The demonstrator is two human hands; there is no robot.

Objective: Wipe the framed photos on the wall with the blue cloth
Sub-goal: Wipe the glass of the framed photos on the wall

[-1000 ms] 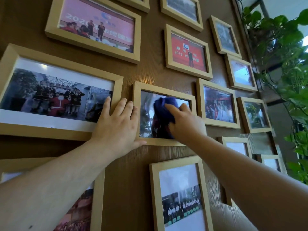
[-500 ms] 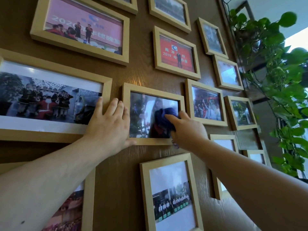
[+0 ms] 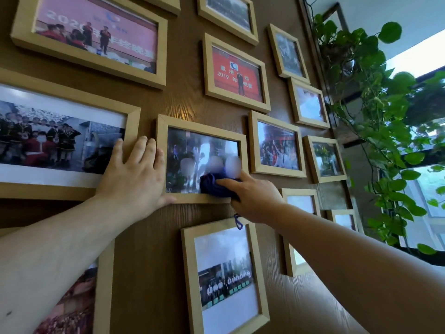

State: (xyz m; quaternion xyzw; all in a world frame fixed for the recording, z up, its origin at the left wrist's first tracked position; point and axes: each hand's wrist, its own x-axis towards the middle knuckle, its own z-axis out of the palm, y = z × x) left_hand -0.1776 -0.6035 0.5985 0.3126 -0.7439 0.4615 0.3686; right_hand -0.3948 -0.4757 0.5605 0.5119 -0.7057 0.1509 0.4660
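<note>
Several light wooden framed photos hang on a brown wood-grain wall. My right hand [image 3: 252, 196] presses a bunched dark blue cloth [image 3: 216, 186] against the lower right corner of the glass of the middle frame [image 3: 166, 126]. A blue loop of the cloth hangs below my hand over the top edge of the portrait frame [image 3: 190, 273] underneath. My left hand [image 3: 134, 174] lies flat with fingers spread on the wall between the big left frame [image 3: 133, 121] and the middle frame, its thumb under the middle frame's bottom edge.
More frames surround the middle one: a pink photo [image 3: 96, 32] at upper left, a red photo [image 3: 237, 73] above, a column of small frames [image 3: 277, 143] to the right. A trailing green plant [image 3: 375, 121] hangs at the wall's right end, beside a window [image 3: 428, 184].
My right hand slid the blue cloth down from the middle of the glass to its lower right corner. The view shifted up and left. My left hand stayed put.
</note>
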